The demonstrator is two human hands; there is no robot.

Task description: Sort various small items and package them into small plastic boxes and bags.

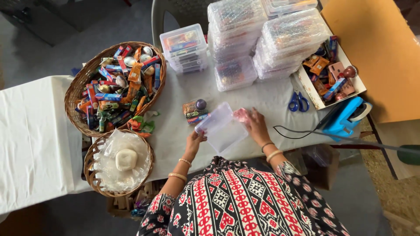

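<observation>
Both hands keep a grip on one clear plastic box [222, 126] that lies flat on the table [35, 131], just in front of the person. Her left hand [194, 140] closes thumb and fingers on the near left corner of the box. Her right hand [256, 124] lies flatter against the far right edge, and its fingers close on a small pink wrapped thing [241, 115] beside the box; how tightly they hold it I cannot tell.

The box is rectangular, and its long axis runs diagonally, from near left to far right, so each hand is at one end of it. The left hand is the nearer one to the body. The plastic is thin, smooth and see-through, and the white cloth shows through it.

Just beyond the box, almost touching its far left side, lies a small bundle of wrapped packets with a dark round ball on top [195, 110]. To the left stands a round woven basket [78, 87], rough in texture and full of shiny orange, blue and red packets. Nearer stands a smaller basket [89, 168] with crinkled clear film and a pale rounded piece in it. Beyond are stacks of filled clear boxes [262, 39]. Blue-handled scissors [299, 102] lie to the right, near a cardboard box [313, 94] of packets and a blue tool [343, 118] with a cord.
</observation>
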